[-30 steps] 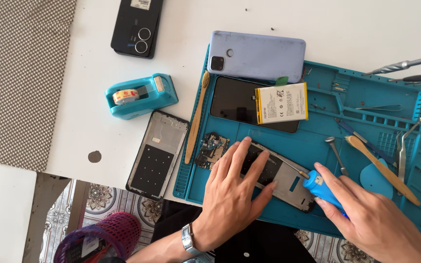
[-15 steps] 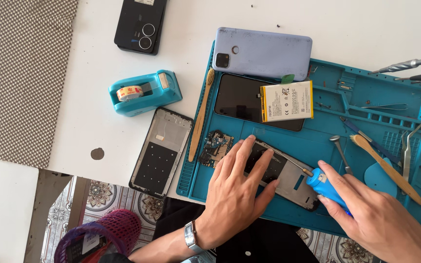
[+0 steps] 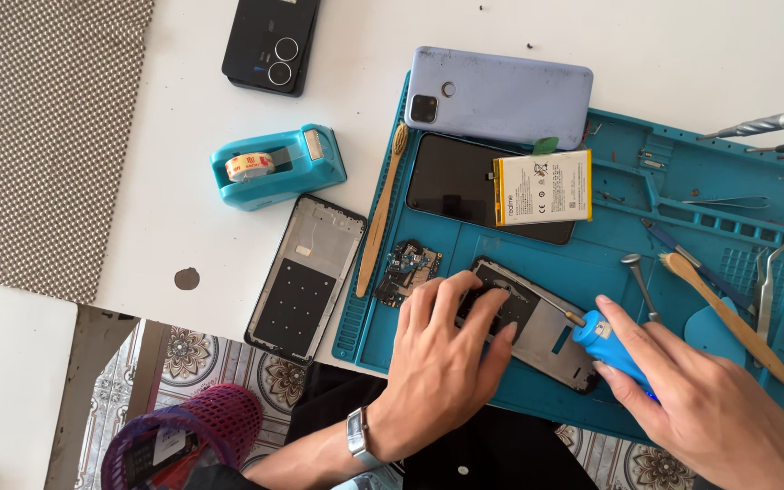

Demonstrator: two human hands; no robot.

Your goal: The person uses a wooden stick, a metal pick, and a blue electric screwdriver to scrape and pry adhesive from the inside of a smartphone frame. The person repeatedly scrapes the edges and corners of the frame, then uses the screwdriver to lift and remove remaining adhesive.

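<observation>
A person's left hand (image 3: 442, 358) is pressing down with spread, open fingers on a dark, opened phone frame (image 3: 537, 322) lying on a teal rubber work mat (image 3: 682, 177) at the near edge of a white desk (image 3: 174, 227). The right hand (image 3: 714, 408) is gripping a blue-handled screwdriver (image 3: 612, 349), fingers closed around the handle, its thin metal shaft touching the frame's upper edge. Just left of the frame a small circuit board (image 3: 407, 269) is sitting. Farther up the mat a yellow-edged white battery (image 3: 543, 188) is resting on a black screen panel (image 3: 455, 181), beside a lavender phone back cover (image 3: 501, 95). A teal tape dispenser (image 3: 276, 166) is standing off the mat.
</observation>
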